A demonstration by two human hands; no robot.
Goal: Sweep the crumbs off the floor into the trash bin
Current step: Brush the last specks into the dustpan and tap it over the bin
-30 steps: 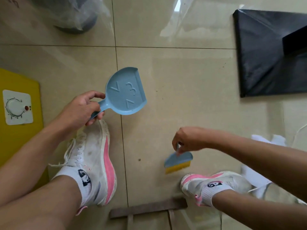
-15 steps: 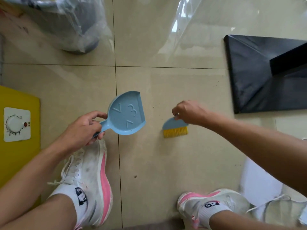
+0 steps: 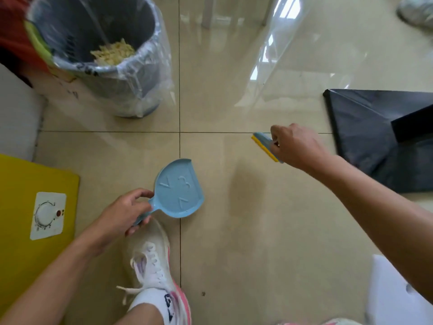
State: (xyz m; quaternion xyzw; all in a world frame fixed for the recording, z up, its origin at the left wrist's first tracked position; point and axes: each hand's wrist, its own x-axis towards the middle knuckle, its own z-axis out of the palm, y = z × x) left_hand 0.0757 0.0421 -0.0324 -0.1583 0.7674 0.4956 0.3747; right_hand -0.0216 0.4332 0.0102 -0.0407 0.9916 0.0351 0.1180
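Note:
My left hand (image 3: 121, 213) grips the handle of a small light-blue dustpan (image 3: 179, 188), held low over the beige tiled floor (image 3: 246, 231) with its open edge facing right. To its right, my right hand (image 3: 296, 145) holds a small blue brush with yellow bristles (image 3: 263, 144), bristles turned left near a tile joint. A grey trash bin (image 3: 103, 52) lined with a clear bag stands at the upper left and has pale crumbs in its bottom. One dark speck (image 3: 203, 293) lies on the floor near my left shoe.
A black flat base (image 3: 365, 127) lies at the right. A yellow box with a white dial (image 3: 49, 215) sits at the left. My white-and-pink shoe (image 3: 152, 263) is below the dustpan. Something white (image 3: 393, 294) lies at the lower right, and someone's shoe (image 3: 417, 10) at the top right.
My right hand has carried the brush up and to the right, away from my feet and the dustpan. The view has tilted up, so the trash bin now shows fully.

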